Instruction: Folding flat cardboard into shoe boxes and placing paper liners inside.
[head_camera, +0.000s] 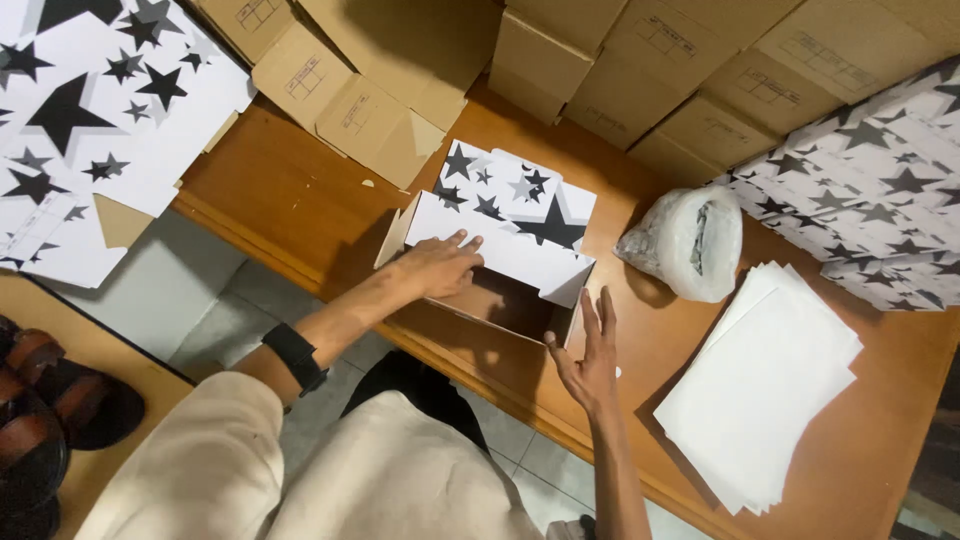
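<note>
Left hand (440, 265) on box (500, 255) flap; right hand (590, 362) beside.

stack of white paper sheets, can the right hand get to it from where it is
Probably yes: the right hand is open beside the box, and only bare table lies between it and the stack of white sheets.

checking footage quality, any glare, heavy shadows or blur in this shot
Head view: mostly sharp; glare on the plastic-wrapped roll; deep shadow inside the open box under the left hand; right hand casts a soft shadow on the table; wide-angle bending at edges.
</note>
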